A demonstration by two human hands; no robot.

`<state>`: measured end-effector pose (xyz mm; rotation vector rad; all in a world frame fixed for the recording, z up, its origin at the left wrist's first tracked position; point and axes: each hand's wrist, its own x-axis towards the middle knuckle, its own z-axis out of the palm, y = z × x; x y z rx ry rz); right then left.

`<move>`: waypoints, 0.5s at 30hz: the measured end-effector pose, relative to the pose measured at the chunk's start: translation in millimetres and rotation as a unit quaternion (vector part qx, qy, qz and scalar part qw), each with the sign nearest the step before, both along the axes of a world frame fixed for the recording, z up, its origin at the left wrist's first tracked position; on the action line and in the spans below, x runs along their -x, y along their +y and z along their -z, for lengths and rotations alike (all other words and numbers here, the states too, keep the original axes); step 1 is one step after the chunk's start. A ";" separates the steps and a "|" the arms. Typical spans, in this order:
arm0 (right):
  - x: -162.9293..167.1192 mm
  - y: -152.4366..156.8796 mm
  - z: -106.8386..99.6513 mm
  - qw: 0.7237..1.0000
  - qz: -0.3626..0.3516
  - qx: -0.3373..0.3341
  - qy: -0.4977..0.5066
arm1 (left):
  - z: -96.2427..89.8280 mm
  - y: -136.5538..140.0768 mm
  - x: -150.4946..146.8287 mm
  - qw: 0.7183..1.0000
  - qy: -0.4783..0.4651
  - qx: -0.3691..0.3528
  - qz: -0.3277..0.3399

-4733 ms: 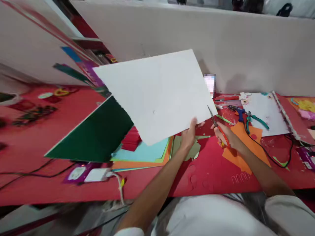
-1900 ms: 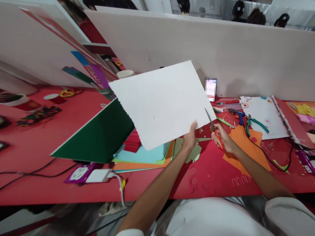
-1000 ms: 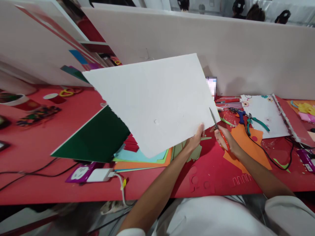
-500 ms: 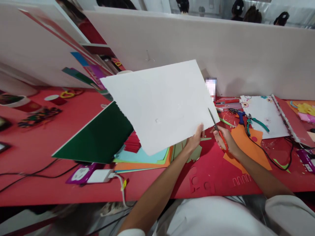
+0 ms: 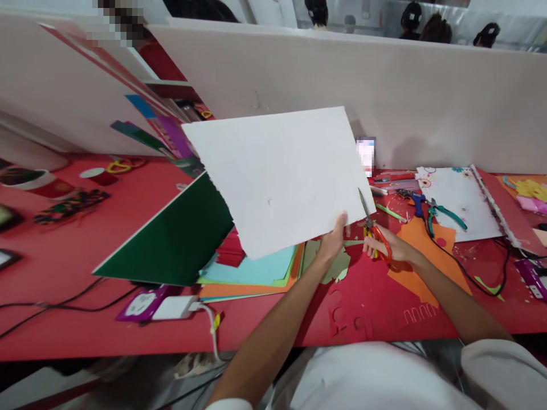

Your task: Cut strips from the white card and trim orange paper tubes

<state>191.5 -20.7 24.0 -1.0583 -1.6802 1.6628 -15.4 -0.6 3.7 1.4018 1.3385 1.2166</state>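
Note:
A large white sheet of board (image 5: 277, 176) is held up over the table, its left edge ragged. My left hand (image 5: 333, 238) is closed on the sheet's lower edge near the right corner, thumb on the front face and fingers behind. In my right hand (image 5: 391, 244) are scissors (image 5: 379, 240) with red and yellow handles. Their blades point up and left, lying across the sheet's lower right edge. Whether the blades have cut into it I cannot tell. Below the sheet lie coloured papers (image 5: 256, 276) and a green board (image 5: 171, 236).
Teal-handled pliers (image 5: 448, 215) and a blue glue gun (image 5: 419, 202) lie right of my right hand, near orange paper (image 5: 431, 250) and a black cable. A white adapter (image 5: 175, 307) sits front left. A pale partition (image 5: 448, 108) stands behind the red table (image 5: 68, 324).
The white sheet has tilted and shifted slightly, its left corner moving right. My right hand has turned the scissors, and their handles have spread, showing the yellow part.

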 end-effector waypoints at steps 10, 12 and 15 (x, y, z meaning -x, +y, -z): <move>0.7 -1.5 12.4 0.996 0.059 -0.069 -0.023 | -12.0 -3.1 -3.8 1.000 0.002 -0.011 -0.013; 2.4 -4.8 12.6 0.992 0.072 -0.092 -0.042 | -15.7 -5.3 -3.8 1.000 0.009 -0.010 -0.003; 5.4 -8.7 11.3 0.991 0.080 -0.095 -0.043 | -20.6 -8.6 -3.8 1.000 0.021 -0.013 0.005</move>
